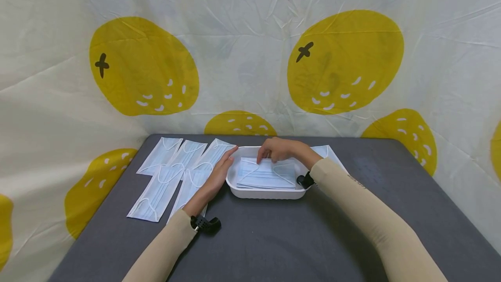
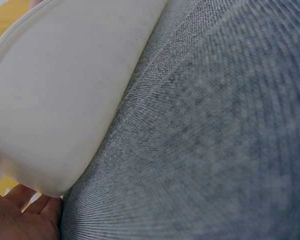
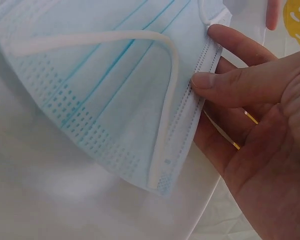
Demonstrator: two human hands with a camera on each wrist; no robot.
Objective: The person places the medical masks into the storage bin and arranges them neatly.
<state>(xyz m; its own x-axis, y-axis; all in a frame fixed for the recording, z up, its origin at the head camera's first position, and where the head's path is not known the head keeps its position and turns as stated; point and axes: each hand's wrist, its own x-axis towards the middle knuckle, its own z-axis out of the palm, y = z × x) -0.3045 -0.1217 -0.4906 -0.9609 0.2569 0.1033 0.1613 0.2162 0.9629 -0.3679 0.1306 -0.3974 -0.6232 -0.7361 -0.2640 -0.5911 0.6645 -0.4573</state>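
Note:
A white plastic tray (image 1: 266,193) stands at the middle of the table with light-blue pleated face masks (image 1: 268,175) lying flat in it. My right hand (image 1: 279,149) reaches over the tray's far side. In the right wrist view its thumb (image 3: 204,81) presses on the white edge of a face mask (image 3: 115,80) while other fingers lie beneath, pinching it. Along the tray's left side, my left hand (image 1: 217,175) rests with fingers extended. The left wrist view shows those fingers (image 2: 37,205) by the corner of the tray (image 2: 65,95).
Several more masks (image 1: 156,190) lie spread on the dark grey table (image 1: 258,238), left of the tray. Another mask (image 1: 326,151) lies to the right, partly behind my right arm. A white curtain (image 1: 242,64) with yellow fruit shapes hangs behind the table.

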